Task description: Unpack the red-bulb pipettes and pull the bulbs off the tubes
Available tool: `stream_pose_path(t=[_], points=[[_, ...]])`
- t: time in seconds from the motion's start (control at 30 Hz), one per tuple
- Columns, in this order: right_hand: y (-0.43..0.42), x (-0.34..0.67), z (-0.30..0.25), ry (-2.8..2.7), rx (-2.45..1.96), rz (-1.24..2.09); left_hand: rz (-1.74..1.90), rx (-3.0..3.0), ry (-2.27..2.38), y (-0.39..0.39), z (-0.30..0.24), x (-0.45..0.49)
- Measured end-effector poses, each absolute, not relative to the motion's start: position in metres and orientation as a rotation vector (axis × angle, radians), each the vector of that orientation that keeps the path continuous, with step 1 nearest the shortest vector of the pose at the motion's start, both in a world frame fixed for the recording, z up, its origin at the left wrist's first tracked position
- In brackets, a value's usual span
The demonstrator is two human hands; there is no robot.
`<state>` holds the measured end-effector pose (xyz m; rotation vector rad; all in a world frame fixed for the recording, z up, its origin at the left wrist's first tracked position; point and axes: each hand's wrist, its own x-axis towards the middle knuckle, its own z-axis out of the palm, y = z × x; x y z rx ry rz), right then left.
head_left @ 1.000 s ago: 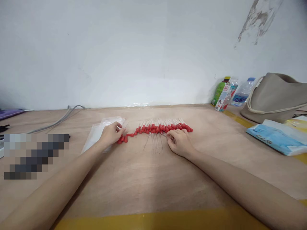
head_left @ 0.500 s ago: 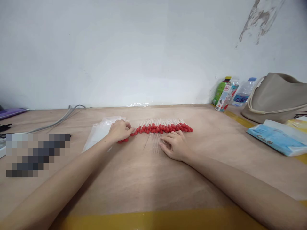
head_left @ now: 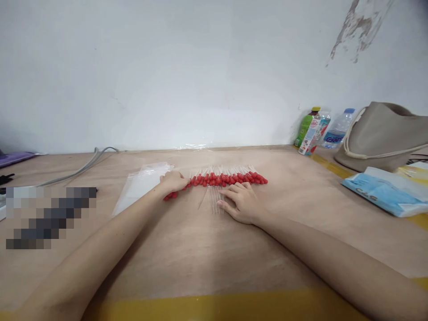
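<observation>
Red heads (head_left: 242, 177) on pale stems (head_left: 229, 170) lie in a crowded row across the middle of the table (head_left: 214, 254); we see the stems pointing to the wall (head_left: 214, 80), with thin wires (head_left: 213, 203) fanned on the near side; whether the wires join the heads we can't tell.

Left hand (head_left: 174, 182) is over the row's left end, back of hand up, fingers bent and mostly hidden; we can't tell if they pinch anything; a few heads show under its near edge, and a clear bag (head_left: 133, 191) lies flat just beside it. Right hand (head_left: 243, 204) sits low at the right edge of the wires, fingers loosely curved, thumb apart from them, nothing seen gripped between.

Handling, our guess: heads very light, smooth, apt to roll or slip; stems and wires thin, easily bent or tangled; we'd take one stem close under its head, lightly, and wires mid-length with fingertips, no squeezing.

Far right we note bottles (head_left: 339, 129), a grey bag (head_left: 384, 133) and a blue pack (head_left: 388, 191); far left, a cable (head_left: 82, 169).
</observation>
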<state>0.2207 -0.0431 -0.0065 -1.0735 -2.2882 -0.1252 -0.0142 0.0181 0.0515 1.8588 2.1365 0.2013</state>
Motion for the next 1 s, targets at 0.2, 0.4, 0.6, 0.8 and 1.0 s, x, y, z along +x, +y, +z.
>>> stream_pose_path(t=[0.2, 0.4, 0.6, 0.8, 1.0], points=[[-0.040, 0.221, -0.009, -2.146, -1.063, -0.121, 0.422, 2.140, 2.167, 0.012, 0.064, -0.021], [-0.036, 0.221, -0.011, -1.953, -1.016, -0.203, 0.800, 2.840, 1.533, -0.024, 0.040, -0.018], [-0.037, 0.223, -0.010, -2.115, -0.897, -0.325, 0.811, 3.120, 1.225, -0.040, 0.011, -0.011], [-0.034, 0.223, -0.012, -2.212, -0.866, -0.318, 0.990, 3.245, 0.885, -0.037, 0.004, -0.010], [-0.032, 0.223, -0.014, -2.213, -0.819, -0.285, 1.111, 3.053, 1.005, -0.035, 0.001, 0.001]])
